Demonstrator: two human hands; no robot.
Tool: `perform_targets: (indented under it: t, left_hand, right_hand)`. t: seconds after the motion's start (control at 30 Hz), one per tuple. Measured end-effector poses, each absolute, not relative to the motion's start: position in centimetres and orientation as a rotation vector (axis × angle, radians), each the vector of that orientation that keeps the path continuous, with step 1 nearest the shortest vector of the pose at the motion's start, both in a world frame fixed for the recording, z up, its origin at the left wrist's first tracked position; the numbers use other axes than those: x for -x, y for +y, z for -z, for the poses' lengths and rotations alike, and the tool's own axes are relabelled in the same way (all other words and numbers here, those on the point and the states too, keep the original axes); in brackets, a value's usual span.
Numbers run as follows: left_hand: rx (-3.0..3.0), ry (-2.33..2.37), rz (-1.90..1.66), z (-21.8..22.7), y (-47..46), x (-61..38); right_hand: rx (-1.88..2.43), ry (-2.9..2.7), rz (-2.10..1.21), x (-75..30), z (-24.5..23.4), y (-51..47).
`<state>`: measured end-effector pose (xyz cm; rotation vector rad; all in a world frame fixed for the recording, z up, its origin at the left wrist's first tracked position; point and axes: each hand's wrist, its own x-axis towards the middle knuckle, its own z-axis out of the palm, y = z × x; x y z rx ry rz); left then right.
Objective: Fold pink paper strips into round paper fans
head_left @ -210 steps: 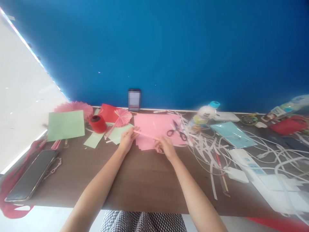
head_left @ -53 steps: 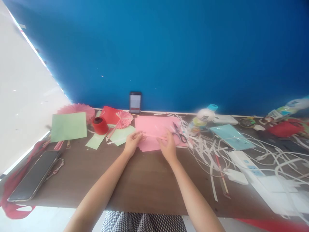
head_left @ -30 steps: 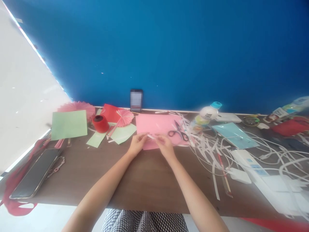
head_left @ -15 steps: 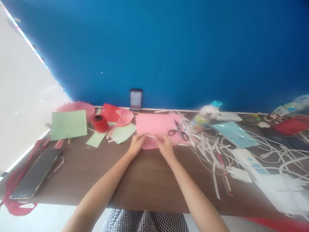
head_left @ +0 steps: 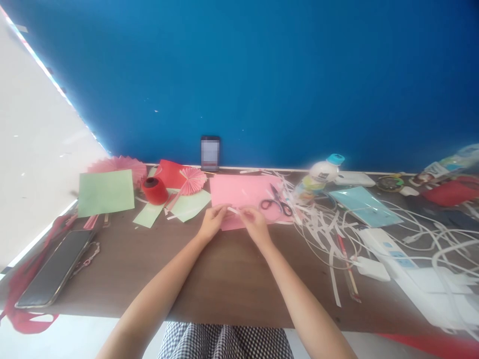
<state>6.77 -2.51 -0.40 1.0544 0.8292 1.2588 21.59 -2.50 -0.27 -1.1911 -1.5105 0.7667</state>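
My left hand (head_left: 212,222) and my right hand (head_left: 253,223) meet over the near edge of a pink paper sheet (head_left: 241,192) on the brown table (head_left: 209,279). Both pinch the ends of a small folded strip (head_left: 235,211), pink with a pale side showing, held between their fingertips. Black-handled scissors (head_left: 276,203) lie on the pink sheet just right of my right hand.
To the left are a red spool (head_left: 153,190), pink paper fans (head_left: 191,180), green sheets (head_left: 106,192) and a phone (head_left: 50,269). Another phone (head_left: 210,153) leans on the blue wall. White paper strips (head_left: 322,229), a bottle (head_left: 318,177), a teal sheet (head_left: 364,205) and cables fill the right side.
The long pink strip has been folded short, and my hands have come close together around it. In the last half second almost nothing moved.
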Motion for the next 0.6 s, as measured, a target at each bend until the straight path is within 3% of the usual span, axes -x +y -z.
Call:
perform_targets:
  t: [0.6]
  left_hand:
    - [-1.081, 0.857, -1.258, 0.85, -2.31, -6.88]
  right_hand:
    - [1.134, -1.547, -0.846, -21.78, 0.02, -2.63]
